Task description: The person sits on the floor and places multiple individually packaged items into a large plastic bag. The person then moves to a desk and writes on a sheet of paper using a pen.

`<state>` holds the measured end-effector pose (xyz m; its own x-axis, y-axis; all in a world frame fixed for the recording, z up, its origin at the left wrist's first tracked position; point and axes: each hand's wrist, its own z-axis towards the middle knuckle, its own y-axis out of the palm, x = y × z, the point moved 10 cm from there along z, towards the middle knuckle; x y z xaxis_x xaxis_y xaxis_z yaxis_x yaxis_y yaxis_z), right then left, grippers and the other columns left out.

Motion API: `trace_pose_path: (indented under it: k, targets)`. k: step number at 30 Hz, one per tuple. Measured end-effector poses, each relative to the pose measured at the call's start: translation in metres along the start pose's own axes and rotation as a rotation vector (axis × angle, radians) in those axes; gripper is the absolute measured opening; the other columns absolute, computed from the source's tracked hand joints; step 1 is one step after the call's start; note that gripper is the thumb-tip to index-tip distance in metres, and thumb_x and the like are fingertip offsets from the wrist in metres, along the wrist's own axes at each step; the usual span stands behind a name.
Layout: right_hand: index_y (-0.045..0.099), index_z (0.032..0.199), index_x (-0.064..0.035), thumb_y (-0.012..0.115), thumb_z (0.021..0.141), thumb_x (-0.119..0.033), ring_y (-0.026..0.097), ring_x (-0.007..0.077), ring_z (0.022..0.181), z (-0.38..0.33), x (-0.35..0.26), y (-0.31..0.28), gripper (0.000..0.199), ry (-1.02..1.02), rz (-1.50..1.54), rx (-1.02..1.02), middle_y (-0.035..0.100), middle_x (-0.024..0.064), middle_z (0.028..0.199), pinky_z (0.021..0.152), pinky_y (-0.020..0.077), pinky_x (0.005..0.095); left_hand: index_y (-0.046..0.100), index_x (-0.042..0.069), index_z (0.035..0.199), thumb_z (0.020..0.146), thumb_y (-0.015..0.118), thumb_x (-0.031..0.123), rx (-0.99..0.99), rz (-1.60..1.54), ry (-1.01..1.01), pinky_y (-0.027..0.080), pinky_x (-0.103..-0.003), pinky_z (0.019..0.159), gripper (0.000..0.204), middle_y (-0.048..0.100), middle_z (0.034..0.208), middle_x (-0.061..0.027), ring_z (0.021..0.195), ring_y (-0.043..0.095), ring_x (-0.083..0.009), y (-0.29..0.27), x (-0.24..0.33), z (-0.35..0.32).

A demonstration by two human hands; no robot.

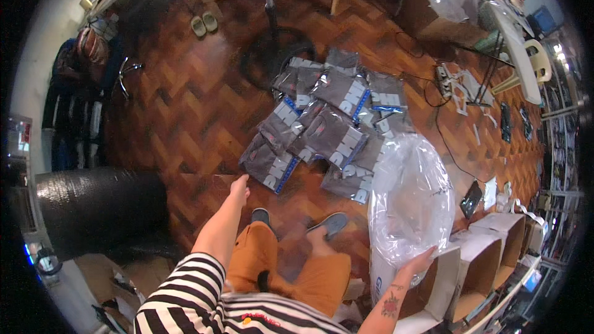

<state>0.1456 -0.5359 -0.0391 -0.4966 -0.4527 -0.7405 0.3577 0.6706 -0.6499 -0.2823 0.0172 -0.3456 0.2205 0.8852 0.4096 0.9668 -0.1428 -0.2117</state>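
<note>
Two hands out: my left hand open, reaching toward grey packets at centre; right hand grasping clear bag, lower right.

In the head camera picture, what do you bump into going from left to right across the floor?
Big black roll → left hand → pile of grey packets → clear plastic bag held by the right hand → open cardboard boxes.
</note>
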Motion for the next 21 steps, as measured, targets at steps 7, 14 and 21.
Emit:
trace_pose_path:
  k: [7,14,21]
  targets:
    - [0.029,0.146,0.0068,0.045,0.093,-0.063,0.041,0.0364,0.132,-0.003,0.075,0.09,0.089,-0.121,0.394,0.117,0.035,0.0241,0.149,0.111,0.0329,0.0451,0.04,0.01,0.142,0.08,0.069,0.046,0.17,0.271,-0.2,0.046,-0.045,0.071,0.077,0.041,0.133,-0.0204,0.093,0.05,-0.028,-0.037,-0.124,0.199]
    - [0.022,0.152,-0.0046,0.044,0.092,-0.067,0.031,0.0355,0.14,0.005,0.122,0.132,0.089,0.002,0.838,0.037,0.029,0.016,0.155,0.116,0.0242,0.0481,0.039,0.003,0.143,0.089,0.064,0.036,-0.098,-0.325,-0.01,0.036,-0.057,0.105,0.069,0.044,0.145,-0.0156,0.128,0.046,-0.0389,-0.009,-0.101,0.375]
    - [0.034,0.149,-0.0111,0.045,0.089,-0.07,0.034,0.0332,0.138,0.082,0.225,0.144,0.084,0.24,0.925,-0.213,0.036,0.0091,0.152,0.114,0.0257,0.0514,0.053,-0.001,0.128,0.084,0.075,0.017,0.161,-0.138,0.502,0.047,-0.038,0.091,0.053,0.061,0.121,-0.0135,0.107,0.059,-0.0263,0.076,-0.026,0.285]
